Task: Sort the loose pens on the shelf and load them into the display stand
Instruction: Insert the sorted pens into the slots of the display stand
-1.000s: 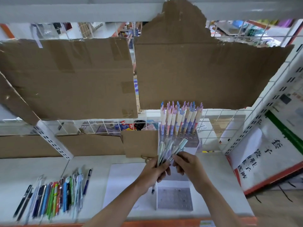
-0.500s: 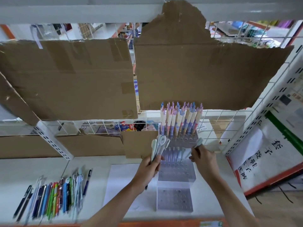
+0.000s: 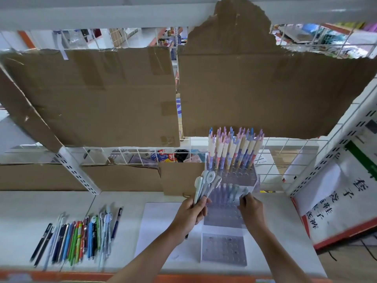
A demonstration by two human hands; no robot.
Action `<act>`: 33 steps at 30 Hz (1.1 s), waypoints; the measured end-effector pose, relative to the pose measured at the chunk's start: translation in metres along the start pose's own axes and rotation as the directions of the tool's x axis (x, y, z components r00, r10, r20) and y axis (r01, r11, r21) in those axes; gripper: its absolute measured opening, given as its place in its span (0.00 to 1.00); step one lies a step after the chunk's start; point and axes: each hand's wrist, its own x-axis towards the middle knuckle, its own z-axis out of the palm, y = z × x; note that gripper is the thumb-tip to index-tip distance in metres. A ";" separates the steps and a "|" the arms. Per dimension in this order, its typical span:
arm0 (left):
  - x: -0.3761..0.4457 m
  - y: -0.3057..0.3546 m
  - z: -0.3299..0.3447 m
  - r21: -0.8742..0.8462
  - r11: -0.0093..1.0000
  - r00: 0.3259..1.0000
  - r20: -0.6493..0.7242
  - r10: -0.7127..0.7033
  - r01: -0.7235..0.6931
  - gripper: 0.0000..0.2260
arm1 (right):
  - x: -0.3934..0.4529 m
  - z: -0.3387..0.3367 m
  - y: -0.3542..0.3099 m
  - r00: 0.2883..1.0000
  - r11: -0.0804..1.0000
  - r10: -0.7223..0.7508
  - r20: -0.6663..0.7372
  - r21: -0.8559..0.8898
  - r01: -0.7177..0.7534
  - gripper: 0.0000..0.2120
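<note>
Head view: the left hand [image 3: 190, 214] has its fingers [image 3: 201, 203] curled round a bunch of pale pens [image 3: 206, 185], gripping the lower barrels so the capped ends fan upward just above the knuckles. To the right of those fingers, the right hand [image 3: 251, 208] pinches a single pale pen [image 3: 244, 192] at its fingertips, its far end reaching to the middle tier of the clear stepped display stand [image 3: 223, 250]. Between the two hands, a few pale pens already stand in that middle tier. Beyond both sets of fingers, the top tier is packed with upright pens [image 3: 232, 149] in pink, blue and cream. The lowest tier, near the wrists, shows bare holes. Well to the left of the left hand, a row of loose pens [image 3: 77, 240] in mixed colours lies flat on the white shelf [image 3: 122, 201]. Brown cardboard [image 3: 91, 94] hangs on the wire grid behind.
</note>
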 end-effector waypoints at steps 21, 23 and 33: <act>0.006 -0.004 0.012 0.075 0.997 0.998 0.059 0.019 -0.024 0.09 | -0.051 -0.040 -0.047 0.983 0.936 -0.124 0.135 0.345 0.071 0.07; 0.007 -0.003 0.020 0.087 0.996 0.994 0.105 0.025 -0.034 0.09 | -0.062 -0.042 -0.058 0.958 0.920 -0.172 0.231 0.386 0.072 0.11; 0.006 0.000 0.031 0.124 0.992 0.979 0.205 0.013 -0.039 0.11 | -0.070 -0.053 -0.053 0.942 0.897 -0.177 0.283 0.440 0.036 0.08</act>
